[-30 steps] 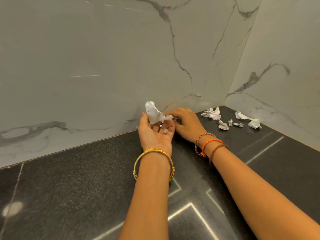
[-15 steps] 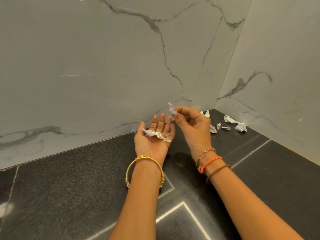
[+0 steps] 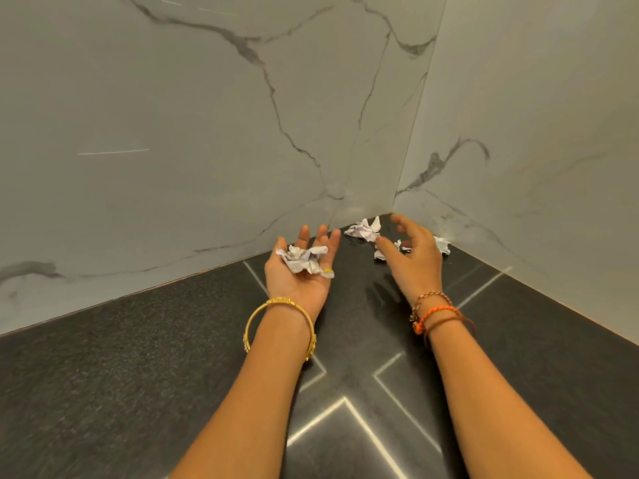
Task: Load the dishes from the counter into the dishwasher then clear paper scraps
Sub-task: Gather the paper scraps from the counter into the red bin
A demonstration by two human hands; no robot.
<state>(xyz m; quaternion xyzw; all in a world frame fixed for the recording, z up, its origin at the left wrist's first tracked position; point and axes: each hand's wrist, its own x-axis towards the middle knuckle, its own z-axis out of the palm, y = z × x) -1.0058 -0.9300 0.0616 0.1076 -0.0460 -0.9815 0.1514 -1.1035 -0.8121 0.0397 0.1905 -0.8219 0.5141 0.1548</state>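
I see a dark speckled stone counter [image 3: 103,375], polished and glossy, under smooth grey-veined marble-look wall panels [image 3: 173,133]. Crumpled white paper scraps [image 3: 304,259] look matt and creased. A shiny gold metal bangle [image 3: 280,302]; orange braided cord bracelets [image 3: 437,311].

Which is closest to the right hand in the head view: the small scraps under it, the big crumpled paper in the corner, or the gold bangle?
From the right hand:
1. Small scraps, just under its fingers.
2. Big crumpled paper, in the corner, slightly left.
3. Gold bangle, on the left wrist, farthest.
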